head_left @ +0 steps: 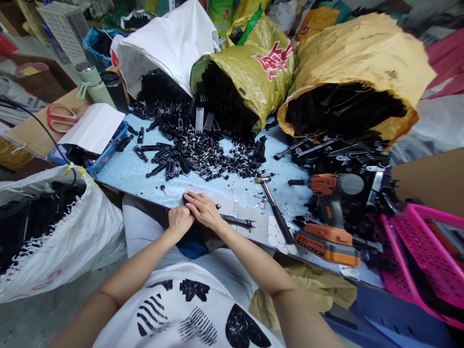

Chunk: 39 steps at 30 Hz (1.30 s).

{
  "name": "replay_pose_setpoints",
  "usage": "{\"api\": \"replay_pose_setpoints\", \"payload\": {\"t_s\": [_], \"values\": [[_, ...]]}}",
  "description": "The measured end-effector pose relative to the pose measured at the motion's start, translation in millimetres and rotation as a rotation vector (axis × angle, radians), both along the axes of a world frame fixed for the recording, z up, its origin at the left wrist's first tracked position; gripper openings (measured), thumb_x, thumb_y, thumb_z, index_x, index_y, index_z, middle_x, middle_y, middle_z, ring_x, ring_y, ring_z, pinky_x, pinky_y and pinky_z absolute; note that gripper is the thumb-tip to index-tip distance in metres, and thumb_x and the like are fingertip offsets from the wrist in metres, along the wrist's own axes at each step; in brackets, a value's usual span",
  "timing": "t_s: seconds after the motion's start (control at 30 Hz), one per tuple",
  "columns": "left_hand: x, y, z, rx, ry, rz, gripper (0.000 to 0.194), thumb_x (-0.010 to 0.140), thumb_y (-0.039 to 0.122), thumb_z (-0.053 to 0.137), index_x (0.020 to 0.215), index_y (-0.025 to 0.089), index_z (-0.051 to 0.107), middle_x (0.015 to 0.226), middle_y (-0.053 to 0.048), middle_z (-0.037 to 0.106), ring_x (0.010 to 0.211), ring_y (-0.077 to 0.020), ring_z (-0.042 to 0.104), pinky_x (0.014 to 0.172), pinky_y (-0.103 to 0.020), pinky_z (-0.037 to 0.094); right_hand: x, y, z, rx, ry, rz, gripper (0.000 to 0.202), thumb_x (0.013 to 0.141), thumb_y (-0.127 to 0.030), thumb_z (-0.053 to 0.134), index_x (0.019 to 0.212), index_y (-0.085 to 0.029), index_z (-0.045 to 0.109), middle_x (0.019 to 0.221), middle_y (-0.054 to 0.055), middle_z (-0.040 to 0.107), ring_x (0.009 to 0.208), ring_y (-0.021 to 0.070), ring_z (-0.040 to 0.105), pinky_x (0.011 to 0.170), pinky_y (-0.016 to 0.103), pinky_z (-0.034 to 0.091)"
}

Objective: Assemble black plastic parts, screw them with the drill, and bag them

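My left hand (pixel 180 220) is closed in a loose fist at the table's front edge, its knuckles against my other hand. Over it leans my right hand (pixel 203 210), fingers together and pressing down on a small black plastic part (pixel 186 197), mostly hidden under the fingertips. A long black plastic strip (pixel 237 221) sticks out beyond my right wrist; whether it joins that part cannot be seen. Further right lies a hammer (pixel 274 208) with a black handle. Ahead is a heap of small black pieces and metal pins (pixel 212 152).
An orange cordless drill (pixel 328 217) stands at the right beside a pink basket (pixel 416 261). White (pixel 170 38), olive (pixel 250 67) and yellow (pixel 355 58) sacks spill black parts onto the blue tabletop (pixel 119 164). Left are scissors (pixel 61 117), a green flask (pixel 92 84) and another sack (pixel 72 241).
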<state>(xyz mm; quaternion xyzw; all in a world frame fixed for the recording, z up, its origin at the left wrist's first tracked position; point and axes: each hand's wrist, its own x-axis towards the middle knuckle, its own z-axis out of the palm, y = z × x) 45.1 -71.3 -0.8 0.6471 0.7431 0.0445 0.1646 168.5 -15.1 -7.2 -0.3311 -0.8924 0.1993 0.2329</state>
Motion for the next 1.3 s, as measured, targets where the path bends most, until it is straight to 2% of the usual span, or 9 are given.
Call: {"api": "replay_pose_setpoints", "payload": {"t_s": [0.2,0.4,0.67,0.77,0.83,0.93,1.0,1.13,1.3], "values": [[-9.8,0.4,-5.0,0.053,0.048,-0.062,0.036,0.086,0.033,0.043,0.084,0.013,0.073,0.085,-0.014,0.071,0.083,-0.0252,0.067,0.070,-0.030,0.046,-2.0,-1.8,2.9,0.011,-0.057,0.002,0.047,0.096,-0.041,0.036,0.134,-0.016,0.049,0.133,0.010,0.052,0.109,0.0221,0.050,0.097,0.039,0.042],[-16.4,3.3,-3.8,0.060,0.055,-0.140,0.042,0.088,0.040,0.042,0.082,0.012,0.073,0.083,-0.015,0.070,0.083,-0.0248,0.066,0.071,-0.030,0.047,-4.0,-0.8,7.9,-0.063,-0.086,-0.071,0.043,0.098,-0.035,0.029,0.129,-0.020,0.055,0.121,0.008,0.059,0.103,0.0210,0.049,0.094,0.038,0.042],[-8.4,-4.8,6.5,0.015,0.058,-0.073,0.035,0.090,0.025,0.038,0.084,0.009,0.070,0.079,-0.015,0.068,0.076,-0.0233,0.065,0.068,-0.030,0.046,-13.1,-17.6,11.2,-0.043,-0.115,-0.140,0.043,0.098,-0.035,0.031,0.133,-0.020,0.050,0.132,0.011,0.052,0.114,0.0256,0.048,0.096,0.046,0.041],[-15.6,-4.0,14.8,0.133,0.005,-0.231,0.032,0.090,0.032,0.042,0.092,0.012,0.067,0.088,-0.014,0.067,0.088,-0.0248,0.062,0.075,-0.032,0.045,8.1,-32.4,21.1,0.055,-0.001,-0.053,0.048,0.095,-0.037,0.037,0.141,-0.020,0.037,0.142,0.012,0.042,0.126,0.0258,0.041,0.104,0.049,0.035],[-16.8,4.9,19.6,0.282,-0.030,-0.404,0.037,0.089,0.042,0.046,0.107,0.013,0.062,0.107,-0.016,0.062,0.104,-0.0272,0.055,0.085,-0.036,0.042,33.0,-38.3,22.8,0.123,0.094,-0.111,0.054,0.094,-0.036,0.042,0.144,-0.020,0.031,0.141,0.013,0.042,0.129,0.0253,0.040,0.105,0.047,0.036],[-7.9,26.9,19.9,0.325,-0.066,-0.702,0.056,0.081,0.053,0.056,0.121,0.013,0.051,0.115,-0.016,0.057,0.111,-0.0290,0.049,0.092,-0.040,0.037,71.3,-37.7,11.9,0.161,0.092,-0.254,0.053,0.092,-0.035,0.047,0.141,-0.019,0.034,0.132,0.015,0.050,0.121,0.0261,0.048,0.097,0.045,0.043],[1.1,40.0,15.4,0.263,-0.074,-0.814,0.057,0.080,0.052,0.059,0.120,0.012,0.050,0.107,-0.013,0.059,0.105,-0.0272,0.051,0.089,-0.038,0.038,89.0,-33.0,-1.1,0.161,0.014,-0.213,0.050,0.092,-0.035,0.048,0.139,-0.019,0.039,0.126,0.015,0.055,0.114,0.0252,0.054,0.092,0.041,0.047],[10.8,48.1,4.7,0.262,-0.088,-0.756,0.049,0.083,0.047,0.057,0.117,0.013,0.051,0.105,-0.012,0.059,0.103,-0.0261,0.052,0.085,-0.036,0.040,104.7,-18.1,-21.3,0.178,-0.014,-0.124,0.048,0.093,-0.034,0.048,0.137,-0.017,0.040,0.115,0.014,0.061,0.102,0.0213,0.059,0.083,0.034,0.051],[10.9,45.3,3.6,0.265,-0.110,-0.736,0.051,0.077,0.049,0.063,0.112,0.013,0.053,0.105,-0.013,0.057,0.104,-0.0277,0.050,0.087,-0.038,0.039,119.5,8.9,-22.2,0.182,-0.120,0.147,0.047,0.092,-0.038,0.048,0.133,-0.015,0.045,0.091,0.010,0.064,0.082,0.0184,0.058,0.071,0.031,0.049]]}}
